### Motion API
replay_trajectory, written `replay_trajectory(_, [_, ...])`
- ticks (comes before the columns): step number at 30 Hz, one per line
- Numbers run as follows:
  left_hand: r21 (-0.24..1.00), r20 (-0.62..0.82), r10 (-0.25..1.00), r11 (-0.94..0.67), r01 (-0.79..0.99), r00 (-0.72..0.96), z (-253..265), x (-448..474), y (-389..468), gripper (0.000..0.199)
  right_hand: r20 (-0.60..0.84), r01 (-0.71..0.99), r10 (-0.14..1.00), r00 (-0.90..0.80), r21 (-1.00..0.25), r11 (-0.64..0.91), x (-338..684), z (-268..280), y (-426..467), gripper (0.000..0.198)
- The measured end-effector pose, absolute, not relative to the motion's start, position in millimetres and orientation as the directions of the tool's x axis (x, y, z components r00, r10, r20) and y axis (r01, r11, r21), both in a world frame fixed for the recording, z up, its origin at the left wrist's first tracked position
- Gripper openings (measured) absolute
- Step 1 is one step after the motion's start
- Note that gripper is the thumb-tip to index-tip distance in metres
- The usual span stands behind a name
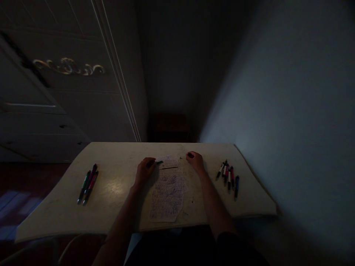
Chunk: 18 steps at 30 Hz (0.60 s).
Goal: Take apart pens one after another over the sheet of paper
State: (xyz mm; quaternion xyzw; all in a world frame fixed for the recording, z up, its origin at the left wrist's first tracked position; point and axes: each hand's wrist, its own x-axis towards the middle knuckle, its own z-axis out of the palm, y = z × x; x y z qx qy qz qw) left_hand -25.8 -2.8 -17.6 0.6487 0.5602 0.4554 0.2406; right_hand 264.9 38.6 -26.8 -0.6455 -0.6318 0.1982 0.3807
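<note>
Over the left side of a scribbled paper sheet (pixel 167 195), my left hand (pixel 144 170) is closed on a green pen part (pixel 159 162) that pokes out past the fingertips. A thin dark pen refill (pixel 169 168) lies across the upper part of the paper. To the right of the sheet, my right hand (pixel 195 160) is pinched together at the table's far side. Something small and dark seems to be between its fingers, too dim to name. A tiny piece (pixel 181 157) rests on the table between the two hands.
Three pens (pixel 88 184) lie side by side on the left of the white table (pixel 116 214). Several more pens (pixel 229 175) lie in a loose group on the right. A wall (pixel 291 129) stands close on the right, a pale cabinet (pixel 83 103) at the back left.
</note>
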Motion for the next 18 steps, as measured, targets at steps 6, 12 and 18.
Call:
replay_trajectory(6, [0.774,0.427,0.901,-0.319,0.547,-0.079,-17,-28,-6,0.023,0.218,0.688,0.971,0.094,-0.720,0.095,268,-30,41,0.015])
replay_trajectory(12, [0.838,0.377,0.871,-0.178,0.516,-0.313,-16,-35,-33,0.022,0.168,0.564,0.981,0.101,-0.822,0.082,272,-27,42,0.032])
replay_trajectory(18, [0.878,0.315,0.824,-0.064,0.475,-0.471,-26,-45,-70,0.020,0.137,0.554,0.981,0.138,-0.832,0.038,268,-26,45,0.038])
